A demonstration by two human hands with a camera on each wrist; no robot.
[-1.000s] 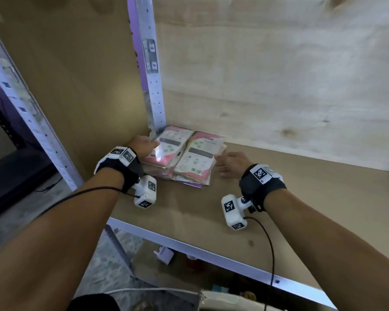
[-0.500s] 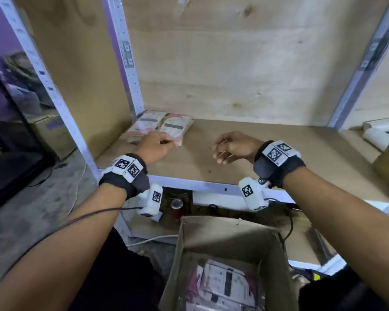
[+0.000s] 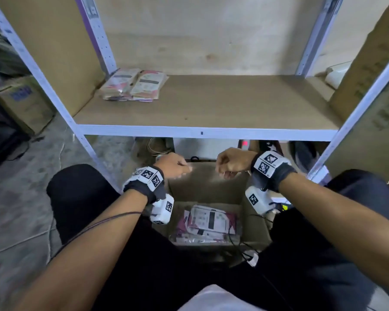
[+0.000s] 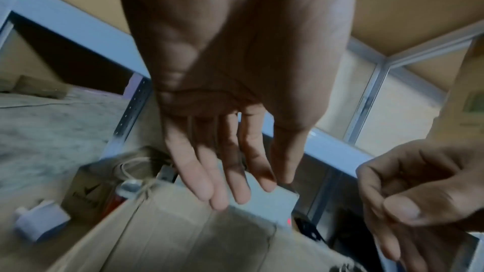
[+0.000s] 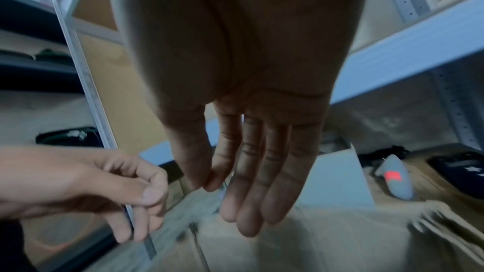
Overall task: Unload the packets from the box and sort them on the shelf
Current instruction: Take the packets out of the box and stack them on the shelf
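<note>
Between loads: both hands are hanging empty over the box, next packets not picked yet.

I'm seeing the left hand (image 3: 173,164) and right hand (image 3: 233,162) side by side above the far rim of the box (image 3: 254,227), fingers relaxed and loosely extended in the wrist views, grasping nothing. Packets in the box (image 3: 208,223) are lying flat at the bottom, at 6 o'clock from the hands. Two stacks of shelved packets (image 3: 134,85) are sitting side by side at 11 o'clock, in the back-left corner of the shelf (image 3: 222,104). I'm judging this as the reach-in step, with much of the task left. Next move calls for both hands dropping straight down, gripping a flat bundle by its edges, lifting clear of the box walls, then placing beside the existing stacks. Slick wrappers could be sliding apart, so I'd keep the bundle squeezed.
</note>
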